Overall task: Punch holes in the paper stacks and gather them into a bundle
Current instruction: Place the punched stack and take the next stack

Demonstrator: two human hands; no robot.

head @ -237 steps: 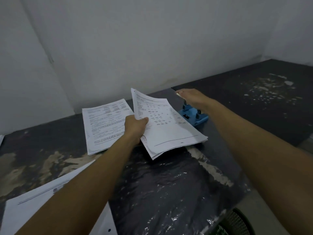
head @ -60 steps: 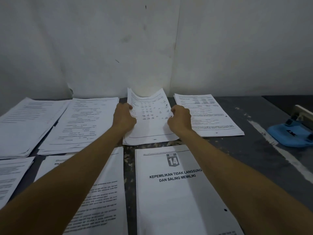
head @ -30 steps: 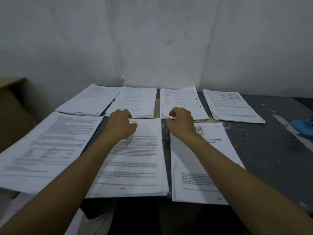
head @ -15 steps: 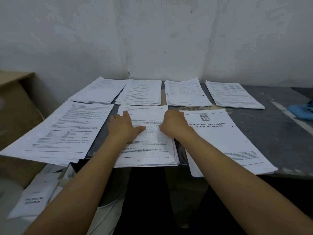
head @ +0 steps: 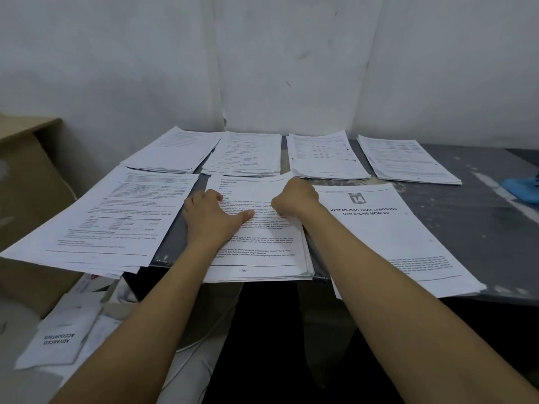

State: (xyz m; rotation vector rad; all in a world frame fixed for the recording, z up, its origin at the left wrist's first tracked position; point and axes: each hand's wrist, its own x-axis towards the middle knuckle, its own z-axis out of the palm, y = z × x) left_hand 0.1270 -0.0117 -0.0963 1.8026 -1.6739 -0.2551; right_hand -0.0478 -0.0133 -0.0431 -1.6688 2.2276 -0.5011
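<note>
Middle stack: we see the stack (head: pixel 262 246) with page 283 on top lying at the near edge of the counter (head: pixel 466 228), its near end just over the edge.
Left grip: our left hand (head: pixel 213 217) lies on the stack's left side, thumb stretched across the print, fingers bent over the left edge; we cannot tell whether they hold sheets.
Right grip: our right hand (head: pixel 294 198) sits at the stack's upper right, fingers curled down on the paper, seemingly pinching the top sheets, though the fingertips are hidden.
Neighbours: a titled stack (head: pixel 393 237) marked 14 lies just right, touching or overlapping the middle stack's edge; a wide stack (head: pixel 105 220) lies left, overhanging the counter.
Far row: four more stacks (head: pixel 326 156) lie along the wall.
Punch: a blue hole punch (head: pixel 525 188) shows at the far right edge, well apart.
Below: a booklet (head: pixel 58 339) reading ADVANCED ACCOUNTING lies lower left, beside a cardboard box (head: pixel 26 176).
</note>
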